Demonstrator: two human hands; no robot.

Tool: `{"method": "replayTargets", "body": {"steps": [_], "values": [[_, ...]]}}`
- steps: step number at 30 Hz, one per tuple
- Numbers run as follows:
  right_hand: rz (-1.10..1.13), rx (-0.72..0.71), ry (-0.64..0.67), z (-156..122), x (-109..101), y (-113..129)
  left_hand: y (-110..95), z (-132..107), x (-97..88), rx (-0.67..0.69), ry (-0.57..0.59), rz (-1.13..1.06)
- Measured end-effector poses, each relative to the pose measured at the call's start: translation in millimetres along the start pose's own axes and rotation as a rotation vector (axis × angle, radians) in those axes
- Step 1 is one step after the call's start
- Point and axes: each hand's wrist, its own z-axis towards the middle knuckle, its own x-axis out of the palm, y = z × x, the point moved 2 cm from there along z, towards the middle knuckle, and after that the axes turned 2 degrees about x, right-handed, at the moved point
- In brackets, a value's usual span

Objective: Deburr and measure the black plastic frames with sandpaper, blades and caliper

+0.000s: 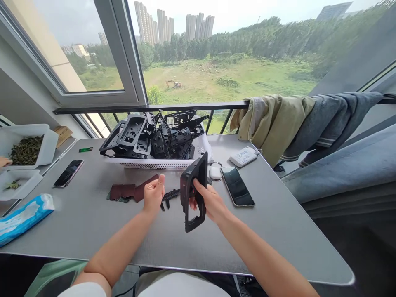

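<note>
My right hand (pixel 208 202) grips a black plastic frame part (pixel 193 190) and holds it upright above the grey table (pixel 272 222). My left hand (pixel 154 193) is closed around a piece of dark red sandpaper (pixel 145 186), just left of the frame. More brown sandpaper sheets (pixel 122 192) lie on the table under and left of that hand. A small black plastic piece (pixel 171 194) lies between my hands. Behind them stands a white basket (pixel 173 163) piled with several black plastic parts (pixel 154 134).
A phone (pixel 237 185) lies right of my right hand, with a white earbud case (pixel 215 172) and a white device (pixel 243 156) behind it. Another phone (pixel 68 173), a green lighter (pixel 86 149), a tissue pack (pixel 23 216) and white trays (pixel 27 144) are at the left. Jackets (pixel 293 123) hang on the railing.
</note>
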Motion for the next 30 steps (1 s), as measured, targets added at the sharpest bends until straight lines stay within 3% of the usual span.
{"method": "replayTargets", "body": {"steps": [2, 6, 8, 13, 16, 18, 20, 21, 23, 26, 30], "values": [[-0.043, 0.047, 0.026, 0, 6, -14, 2, -2, 3.4, -0.111, 0.149, -0.198], [-0.087, 0.145, 0.113, 2, 17, -38, 9, -17, 9.2, -0.497, 0.58, -0.503], [-0.1, 0.166, 0.125, 3, 18, -45, 17, -21, 6.2, -0.607, 0.626, -0.556], [-0.176, 0.139, 0.1, 8, 11, -51, 38, -21, -3.6, -0.668, 0.437, -0.572], [-0.34, 0.074, 0.129, 9, 5, -45, 37, -19, -5.8, -0.66, 0.304, -0.597], [-0.693, -0.005, 0.062, 8, -5, -35, 31, -15, -7.9, -0.639, 0.188, -0.639], [-1.209, -0.026, -0.14, 6, -22, -22, 24, -12, -10.0, -0.635, 0.109, -0.682], [-1.33, 0.006, -0.227, 4, -31, -17, 22, -11, -10.8, -0.642, 0.083, -0.692], [-1.443, 0.075, -0.302, 1, -49, -10, 21, -9, -11.8, -0.663, 0.059, -0.69], [-1.548, 0.165, -0.313, -3, -67, -11, 24, -10, -11.5, -0.696, 0.06, -0.653], [-1.612, 0.18, -0.305, -7, -76, -18, 28, -11, -10.3, -0.697, 0.085, -0.636]]}}
